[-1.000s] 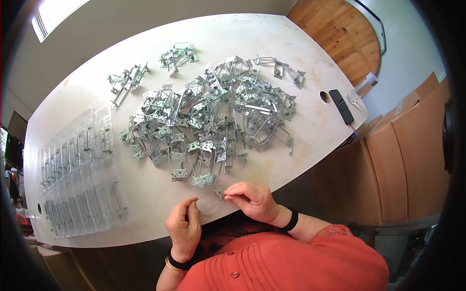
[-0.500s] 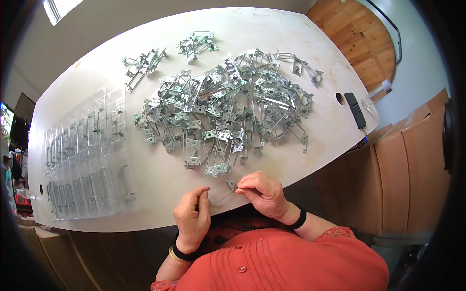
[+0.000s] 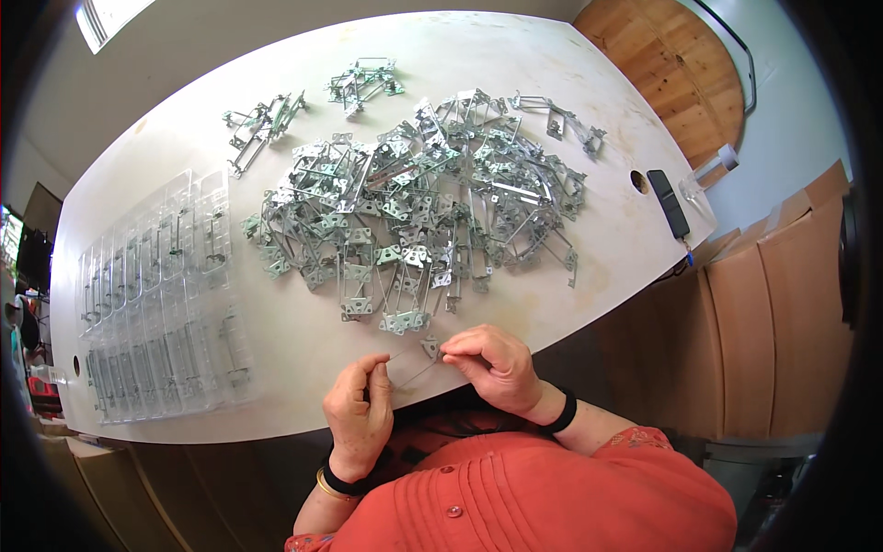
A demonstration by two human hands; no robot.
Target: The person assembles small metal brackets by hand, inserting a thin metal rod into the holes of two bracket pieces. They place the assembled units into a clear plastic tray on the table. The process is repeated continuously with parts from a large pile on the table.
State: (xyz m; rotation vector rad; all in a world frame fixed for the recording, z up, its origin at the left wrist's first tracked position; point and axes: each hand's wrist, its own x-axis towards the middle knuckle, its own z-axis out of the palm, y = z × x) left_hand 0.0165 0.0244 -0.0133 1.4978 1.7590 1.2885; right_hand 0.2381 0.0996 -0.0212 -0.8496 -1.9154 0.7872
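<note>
Between my two hands, over the table's near edge, is a metal bracket frame (image 3: 430, 347) made of a small plate with holes and thin rods. My left hand (image 3: 360, 409) is closed, its thumb and forefinger pinching the rods' left end. At the plate end, the fingers of my right hand (image 3: 494, 370) pinch the same frame; their tips partly cover it. Just beyond lies a big tangled heap of similar metal bracket frames (image 3: 405, 207), with one plate sticking out close to my fingers.
Clear plastic trays (image 3: 156, 377) holding rod-like metal parts lie at the left of the white table (image 3: 303, 377). Two small clusters of frames (image 3: 264, 129) sit beyond the heap. A black oblong device (image 3: 669, 203) rests at the right edge, near cardboard boxes (image 3: 782, 304).
The whole view has shifted slightly, moving the table's contents a little leftward. Both hands keep their pinch on the bracket frame, with hardly any change in pose.
</note>
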